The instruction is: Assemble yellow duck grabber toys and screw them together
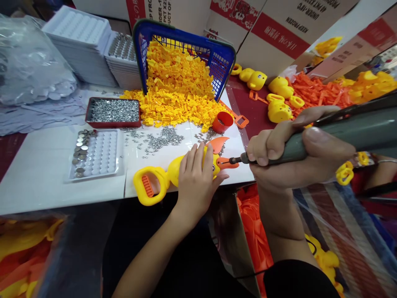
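On the white table (43,165), near its near edge, a yellow duck toy (175,170) lies lengthwise left-to-right, clasped under the left hand (197,178), its orange beak (223,166) pointing right, toward the screwdriver (356,130) wrapped in the right hand (288,171).

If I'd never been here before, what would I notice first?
Probably the blue basket tipped on its side at the back of the table, yellow pieces spilling out. Next, perhaps, the yellow toy under the left hand at the front edge, and the big grey-green tool in the right hand, its tip at the toy's orange beak.
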Demonstrator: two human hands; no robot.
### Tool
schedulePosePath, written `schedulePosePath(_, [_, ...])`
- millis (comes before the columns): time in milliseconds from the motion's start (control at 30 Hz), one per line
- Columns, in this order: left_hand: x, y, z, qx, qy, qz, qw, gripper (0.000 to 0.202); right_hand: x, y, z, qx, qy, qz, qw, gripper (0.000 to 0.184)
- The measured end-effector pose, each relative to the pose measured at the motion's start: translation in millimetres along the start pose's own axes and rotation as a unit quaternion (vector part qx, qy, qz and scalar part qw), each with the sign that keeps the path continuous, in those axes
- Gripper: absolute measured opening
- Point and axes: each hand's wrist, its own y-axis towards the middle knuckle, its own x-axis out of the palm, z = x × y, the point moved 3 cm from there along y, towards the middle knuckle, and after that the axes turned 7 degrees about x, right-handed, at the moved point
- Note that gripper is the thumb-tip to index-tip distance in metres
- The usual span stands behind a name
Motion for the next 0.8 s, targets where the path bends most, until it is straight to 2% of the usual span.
schedulePosePath(167, [-1.1,3.0,4.7,-0.021,0.026,-0.002,0.999,0.054,1.7,2.4,8.4,-0.007,-0.013,-0.004,1.0,0.015])
schedulePosePath(333, [-4.0,5.7,4.5,-0.034,0.012,-0.005,0.999,0.043,1.1,0.9,12.5,-0.002,-0.026,0.031,0.999,0.013])
schedulePosePath(600, [-0.6,5.5,2.4,-0.038,0.001,-0.016,0.999,0.045,7.4,-0.6,11.6,0.004,-0.042,-0.02,0.999,0.019])
schedulePosePath(800, [-0.3,7.3,4.1,-0.004,0.033,-0.033,0.999,0.056,4.2,-6.0,18.5,-0.011,-0.07,-0.051,0.996,0.021])
